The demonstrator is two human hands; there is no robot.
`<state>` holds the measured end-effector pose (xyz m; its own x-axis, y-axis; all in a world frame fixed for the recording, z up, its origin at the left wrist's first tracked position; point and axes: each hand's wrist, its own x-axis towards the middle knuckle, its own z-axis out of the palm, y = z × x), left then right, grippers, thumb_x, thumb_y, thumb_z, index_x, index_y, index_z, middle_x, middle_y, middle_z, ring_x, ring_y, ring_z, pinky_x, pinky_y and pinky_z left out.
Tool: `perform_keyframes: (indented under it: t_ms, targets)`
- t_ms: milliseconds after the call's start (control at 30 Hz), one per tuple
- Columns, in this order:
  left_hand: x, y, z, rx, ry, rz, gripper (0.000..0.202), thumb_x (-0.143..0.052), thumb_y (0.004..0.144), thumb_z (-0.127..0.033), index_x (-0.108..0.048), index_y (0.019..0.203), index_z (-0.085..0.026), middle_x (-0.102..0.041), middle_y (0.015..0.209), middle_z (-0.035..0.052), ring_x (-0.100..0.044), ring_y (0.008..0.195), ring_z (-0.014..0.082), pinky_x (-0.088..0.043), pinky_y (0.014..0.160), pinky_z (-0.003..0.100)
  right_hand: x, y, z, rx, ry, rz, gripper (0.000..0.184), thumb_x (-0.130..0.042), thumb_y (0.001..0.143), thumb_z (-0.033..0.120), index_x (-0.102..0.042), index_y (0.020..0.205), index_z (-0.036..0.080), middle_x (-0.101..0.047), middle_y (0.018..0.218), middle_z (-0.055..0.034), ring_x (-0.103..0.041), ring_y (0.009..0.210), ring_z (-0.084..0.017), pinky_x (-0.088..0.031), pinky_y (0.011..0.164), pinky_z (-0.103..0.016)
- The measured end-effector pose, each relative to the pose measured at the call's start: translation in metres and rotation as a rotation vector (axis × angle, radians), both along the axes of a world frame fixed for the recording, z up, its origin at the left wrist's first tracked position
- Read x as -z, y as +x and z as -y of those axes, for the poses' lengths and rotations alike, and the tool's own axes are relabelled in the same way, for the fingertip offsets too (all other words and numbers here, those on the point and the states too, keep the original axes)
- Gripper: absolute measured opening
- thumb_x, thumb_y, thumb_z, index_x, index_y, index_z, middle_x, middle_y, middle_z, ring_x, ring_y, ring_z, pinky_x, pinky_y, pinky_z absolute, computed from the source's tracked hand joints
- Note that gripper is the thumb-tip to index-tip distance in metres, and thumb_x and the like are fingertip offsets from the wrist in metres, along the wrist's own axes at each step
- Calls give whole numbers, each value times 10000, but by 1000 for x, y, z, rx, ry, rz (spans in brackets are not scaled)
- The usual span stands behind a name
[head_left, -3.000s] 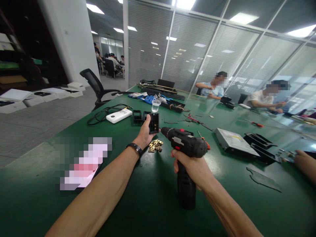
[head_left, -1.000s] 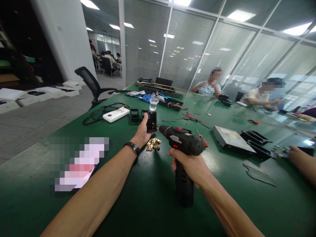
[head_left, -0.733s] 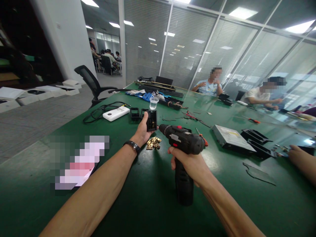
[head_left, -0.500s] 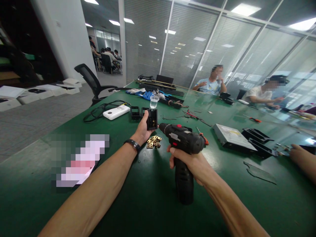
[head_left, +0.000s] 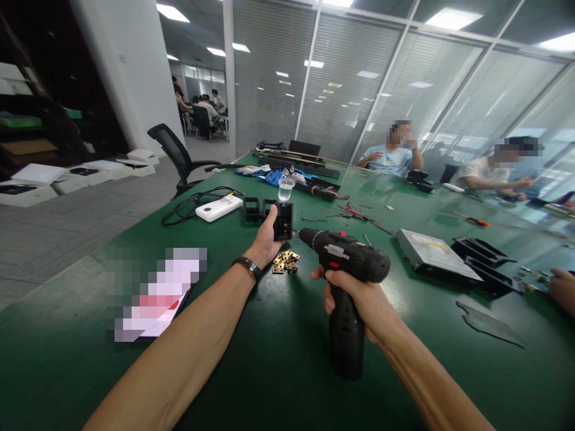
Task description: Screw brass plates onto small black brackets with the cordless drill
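Observation:
My left hand [head_left: 266,239] is closed around a small black plastic housing [head_left: 284,220] with brass parts inside, held up above the green table. A black cordless drill [head_left: 348,254] sits in my right hand [head_left: 350,293], its fingers wrapped round the handle. The drill's chuck points left at the housing, and its thin bit ends beside the housing's right edge; whether they touch I cannot tell. Below the housing lies a pile of brass pieces [head_left: 286,262]. Behind my left hand stand a black frame [head_left: 252,208] and another black part, partly hidden.
A white power bank [head_left: 219,208] with a black cable lies left, near a phone [head_left: 157,299]. Beyond are a plastic cup [head_left: 285,190] and gloves [head_left: 274,177]. On the right are a metal drive box [head_left: 433,257], a glass shard [head_left: 489,323] and another person's hand [head_left: 562,284].
The view has shifted slightly, so most things appear a little farther right and lower. Both hands keep their hold on the housing and drill. The co-worker's hand at right shows less.

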<state>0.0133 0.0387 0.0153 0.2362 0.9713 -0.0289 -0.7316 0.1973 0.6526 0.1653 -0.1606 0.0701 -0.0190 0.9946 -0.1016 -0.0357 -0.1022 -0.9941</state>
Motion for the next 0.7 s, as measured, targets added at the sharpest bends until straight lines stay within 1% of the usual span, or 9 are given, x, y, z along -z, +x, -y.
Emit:
perform_keyframes:
  t_ms: [133, 400, 567, 700]
  targets:
    - [1, 0, 0, 6, -1, -1, 429, -683, 908, -578, -716, 1002, -160, -730, 889, 94, -693, 838, 211, -586, 795, 357, 0, -1, -1, 22, 0, 43, 206, -643, 843, 359, -675, 905, 165, -603, 503, 11, -541, 486, -167, -416, 522, -295]
    - [2, 1, 1, 20, 19, -7, 434, -673, 917, -576, -723, 1030, -160, -755, 1002, 121, -712, 943, 236, -590, 826, 365, -5, -8, 1, 58, -45, 118, 202, -657, 789, 382, -660, 829, 184, -606, 479, 5, -539, 474, -172, -419, 508, -295]
    - [1, 1, 1, 23, 11, 5, 431, -677, 919, -566, -723, 1054, -159, -758, 1022, 124, -718, 939, 234, -594, 822, 365, -10, -12, 1, 54, -37, 178, 189, -643, 782, 380, -644, 739, 196, -601, 470, -2, -530, 453, -167, -421, 506, -300]
    - [0, 1, 1, 26, 1, 11, 424, -685, 912, -566, -720, 1042, -164, -761, 1004, 118, -720, 920, 231, -597, 815, 364, -11, -13, 1, 60, -31, 188, 189, -641, 790, 378, -650, 727, 199, -595, 463, 3, -529, 447, -164, -422, 503, -298]
